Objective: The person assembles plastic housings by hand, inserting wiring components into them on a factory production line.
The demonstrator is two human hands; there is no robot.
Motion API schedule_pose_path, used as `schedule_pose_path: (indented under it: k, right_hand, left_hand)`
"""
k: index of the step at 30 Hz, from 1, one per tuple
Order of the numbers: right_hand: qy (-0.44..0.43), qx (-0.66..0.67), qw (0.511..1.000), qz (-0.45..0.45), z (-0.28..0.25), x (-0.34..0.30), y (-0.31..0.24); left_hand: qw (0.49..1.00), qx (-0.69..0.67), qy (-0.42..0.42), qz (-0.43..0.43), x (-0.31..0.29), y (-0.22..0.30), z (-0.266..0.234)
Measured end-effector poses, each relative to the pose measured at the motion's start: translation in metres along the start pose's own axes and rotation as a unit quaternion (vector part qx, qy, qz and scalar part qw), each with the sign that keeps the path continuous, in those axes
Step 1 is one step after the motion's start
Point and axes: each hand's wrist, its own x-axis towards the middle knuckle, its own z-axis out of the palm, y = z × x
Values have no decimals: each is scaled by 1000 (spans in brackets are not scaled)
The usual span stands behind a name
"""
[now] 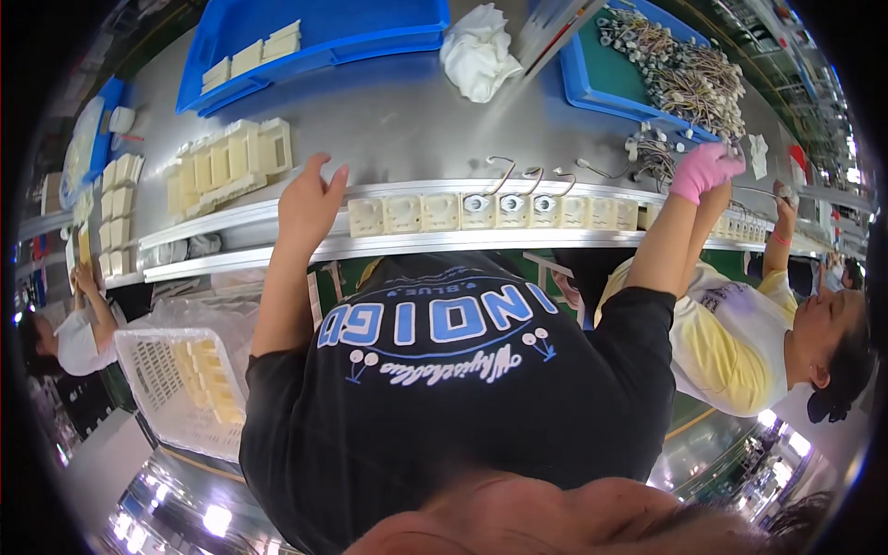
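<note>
My left hand (313, 199) is bare and hovers over the rail at the left end of a row of cream plastic housings (403, 215). Its thumb and fingers are apart, with nothing between them. A pink glove covers my right hand (707, 172), which reaches to the loose wire leads (655, 159) in front of the right blue tray. Its fingers are bent together at the leads; what they grip is hidden. Three housings near the middle of the row hold round white parts (511, 205) with curved wires (534, 178) rising from them.
Stacked cream housings (231, 166) stand on the metal table at left. Behind are a blue tray (370, 54) and crumpled white plastic (480, 54). Wire leads heap the right blue tray (583, 88). A white basket (171, 407) sits lower left. A co-worker (740, 342) works close at right.
</note>
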Motion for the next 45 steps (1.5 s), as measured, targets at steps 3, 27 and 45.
schedule_pose_path:
  k: [3,27,45]
  right_hand:
    - [-72,102,992,-6,-20,-18,-38]
    - [-511,552,651,102,-71,-105,-331]
    - [-680,131,715,-93,-68,-218,-286]
  left_hand:
    - [998,-28,-42,27,7,7,-5]
    - [930,-150,-239,234,63,95,10]
    - [793,-540,-280,-20,56,54,83]
